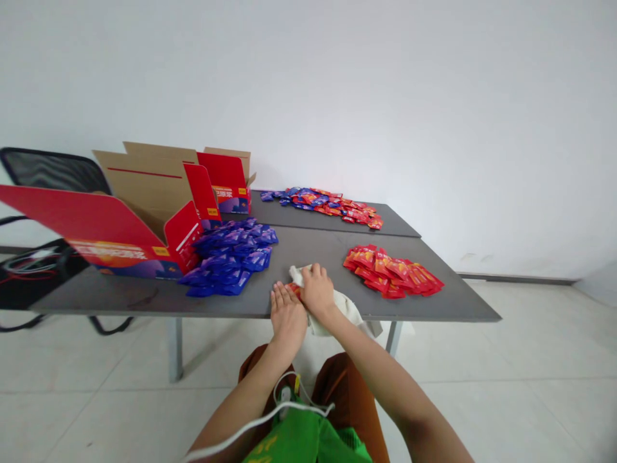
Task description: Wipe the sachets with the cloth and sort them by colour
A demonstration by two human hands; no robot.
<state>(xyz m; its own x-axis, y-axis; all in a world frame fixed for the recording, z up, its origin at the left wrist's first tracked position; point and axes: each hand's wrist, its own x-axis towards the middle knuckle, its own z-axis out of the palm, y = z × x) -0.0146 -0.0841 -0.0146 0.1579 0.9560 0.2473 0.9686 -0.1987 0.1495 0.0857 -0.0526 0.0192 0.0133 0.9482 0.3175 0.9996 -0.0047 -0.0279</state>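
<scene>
Presently, through the head view, I am working at the near edge of the table [308, 239], around the middle. I am resting the left hand [288, 312] palm down there, its fingers stretched out, lying flat and gripping nothing that I am seeing. Just to its right I am curling the fingers of the right hand [317, 290] over a white cloth [348, 306], closing on it so that it is bunching beneath them; its loose end is hanging past the near edge. A red packet [294, 290] is lying at the near edge between the two hands, mostly hidden by them and the cloth. To the left I am seeing a pile of blue packets [236, 254] spreading on the table, with an open red box [130, 257] standing just beside it, its flaps sticking up. More boxes [231, 193] are standing behind that one, toward the far left. To the right a pile of red packets [393, 273] is lying well apart from the hands. On the far side a long mixed heap [321, 204] is stretching across, blue mingling with red. At the far left a black mesh chair [58, 170] is standing beyond the table.
</scene>
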